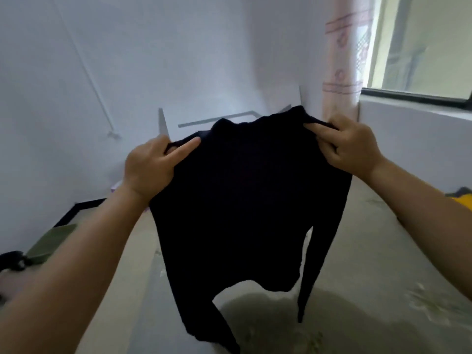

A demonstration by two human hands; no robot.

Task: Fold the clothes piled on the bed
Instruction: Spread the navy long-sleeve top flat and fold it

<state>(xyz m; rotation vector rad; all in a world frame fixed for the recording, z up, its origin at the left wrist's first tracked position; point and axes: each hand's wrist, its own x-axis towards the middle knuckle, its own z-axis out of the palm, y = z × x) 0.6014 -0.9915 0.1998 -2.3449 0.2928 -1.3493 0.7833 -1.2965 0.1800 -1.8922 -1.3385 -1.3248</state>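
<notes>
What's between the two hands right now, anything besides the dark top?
Only the dark top: in the head view its shoulder line and collar stretch from the left hand to the right hand, each gripping a shoulder.

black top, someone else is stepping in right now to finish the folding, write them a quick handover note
Left hand: pinches one shoulder of the black long-sleeved top.
Right hand: grips the other shoulder.
The top hangs spread in the air above the bed, sleeves dangling, not yet folded.
A yellow garment lies at the bed's right edge.
Done: top picked up and held open.
Left: lay it flat, fold it, then the remaining clothes.
</notes>
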